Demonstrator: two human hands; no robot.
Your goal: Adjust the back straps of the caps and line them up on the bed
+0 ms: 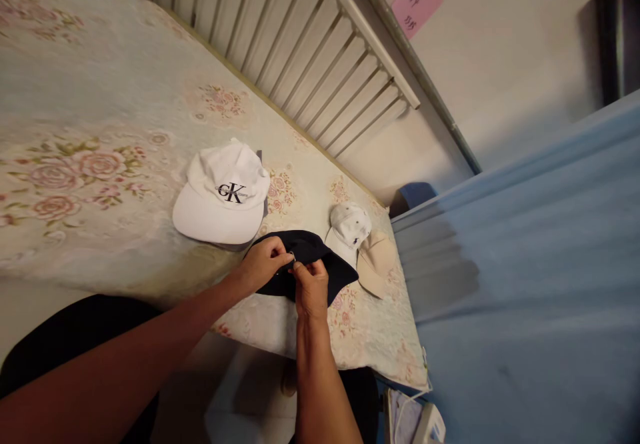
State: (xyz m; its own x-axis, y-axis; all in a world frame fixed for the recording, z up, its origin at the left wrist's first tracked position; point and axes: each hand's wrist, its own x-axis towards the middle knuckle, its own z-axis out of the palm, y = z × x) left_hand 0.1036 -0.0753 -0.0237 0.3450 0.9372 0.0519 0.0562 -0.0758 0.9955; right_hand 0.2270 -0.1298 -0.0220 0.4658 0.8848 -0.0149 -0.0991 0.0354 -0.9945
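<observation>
A black cap [300,241] lies at the near edge of the flower-patterned cloth, its brim toward the right. My left hand [265,262] pinches the cap's edge with thumb and fingertips, beside a small shiny buckle [293,256]. From the other side of that buckle, my right hand [311,287] pinches the cap too, fingers curled and thumb forward. Both hands' fingers partly hide the strap. Just beyond my left hand sits a white cap [225,197] with black letters on its front. A smaller white cap [350,224] rests past the black brim.
A beige cap [377,261] overlaps the smaller white one. The floral cloth [150,97] covers the table, bordered by a slatted rail [280,44]. A blue curtain [525,264] hangs at the right. Below it, a white device with a cord [430,424] stands near the corner.
</observation>
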